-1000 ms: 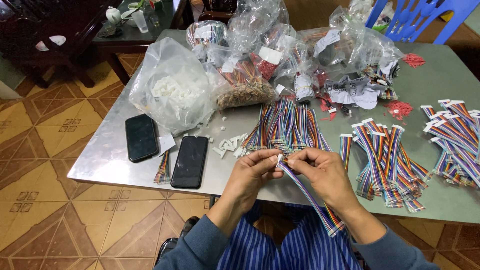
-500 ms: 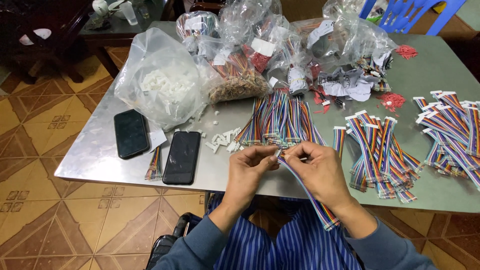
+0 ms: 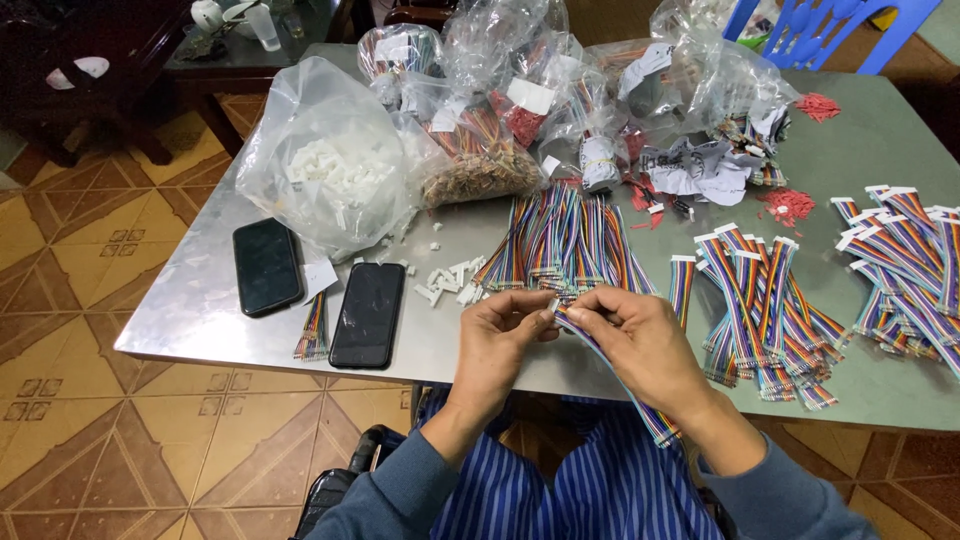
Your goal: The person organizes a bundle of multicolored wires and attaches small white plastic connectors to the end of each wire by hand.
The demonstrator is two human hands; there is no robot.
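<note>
Both my hands meet over the near edge of the grey metal table (image 3: 200, 310). My right hand (image 3: 645, 345) grips a rainbow ribbon cable (image 3: 625, 385) that trails down toward my lap. My left hand (image 3: 500, 340) pinches a small white connector (image 3: 552, 305) at the cable's upper end. Just beyond my fingers lies a pile of loose rainbow cables (image 3: 565, 240). Several small white connectors (image 3: 445, 280) are scattered to the left of it.
Two black phones (image 3: 267, 266) (image 3: 368, 314) lie at the left, with a short cable bundle (image 3: 313, 330) between them. A clear bag of white connectors (image 3: 325, 160) and other bags (image 3: 520, 90) stand behind. Finished cables with white ends (image 3: 760, 300) (image 3: 900, 260) are stacked at the right. A blue chair (image 3: 830, 30) is beyond.
My hands stay together on the same cable, with only small finger movement at the connector end. The view has shifted slightly.
</note>
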